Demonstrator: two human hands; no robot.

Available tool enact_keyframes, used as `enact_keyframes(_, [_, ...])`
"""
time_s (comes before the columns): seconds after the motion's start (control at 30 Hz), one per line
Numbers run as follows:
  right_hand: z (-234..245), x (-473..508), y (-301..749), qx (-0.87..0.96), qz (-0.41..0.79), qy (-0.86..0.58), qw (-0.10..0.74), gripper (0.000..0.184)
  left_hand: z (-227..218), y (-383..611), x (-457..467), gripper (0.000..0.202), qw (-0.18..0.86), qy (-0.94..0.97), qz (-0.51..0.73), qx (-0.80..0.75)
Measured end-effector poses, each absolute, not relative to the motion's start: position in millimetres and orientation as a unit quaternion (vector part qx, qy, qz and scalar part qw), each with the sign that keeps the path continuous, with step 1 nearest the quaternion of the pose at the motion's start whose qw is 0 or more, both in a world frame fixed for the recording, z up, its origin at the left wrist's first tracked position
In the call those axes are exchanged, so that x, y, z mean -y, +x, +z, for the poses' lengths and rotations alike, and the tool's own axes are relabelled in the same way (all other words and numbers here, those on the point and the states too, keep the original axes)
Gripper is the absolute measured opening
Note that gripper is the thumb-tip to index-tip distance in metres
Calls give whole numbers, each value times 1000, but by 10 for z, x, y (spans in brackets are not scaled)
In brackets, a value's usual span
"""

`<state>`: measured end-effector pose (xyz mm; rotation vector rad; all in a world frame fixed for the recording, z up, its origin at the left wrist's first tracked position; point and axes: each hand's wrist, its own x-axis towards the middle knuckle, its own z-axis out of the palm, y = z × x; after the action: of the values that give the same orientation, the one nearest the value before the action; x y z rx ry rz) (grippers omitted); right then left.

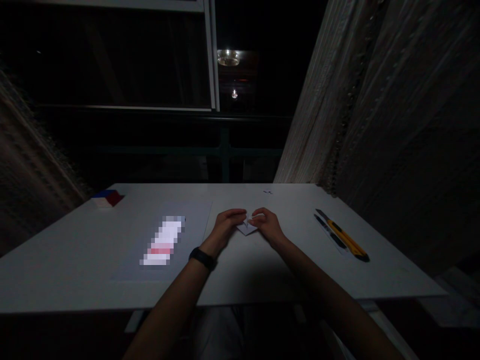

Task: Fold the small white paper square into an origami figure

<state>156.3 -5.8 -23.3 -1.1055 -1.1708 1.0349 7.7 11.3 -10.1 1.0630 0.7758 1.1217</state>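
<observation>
A small folded piece of white paper is held between my two hands above the middle of the white table. My left hand, with a dark band on its wrist, has its fingers closed on the paper's left side. From the right, my right hand pinches the other side with bent fingers. The paper comes to a point toward me, and a fold stands up between the fingertips. Dim light hides the finer folds.
On the left, a lit, blurred-out phone lies on a paper sheet. Behind it sits a blue, red and white block. A yellow utility knife and a dark pen lie right. Curtains hang by the window.
</observation>
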Motion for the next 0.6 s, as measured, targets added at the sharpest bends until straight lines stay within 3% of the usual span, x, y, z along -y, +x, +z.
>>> enact_keyframes(0.17, [-251, 52, 1570, 515, 443, -463, 570, 16, -110, 79, -112, 43, 682, 456, 471, -325])
enact_keyframes(0.6, [-244, 42, 1620, 539, 448, -438, 563, 15, -138, 99, -117, 39, 645, 475, 471, -371])
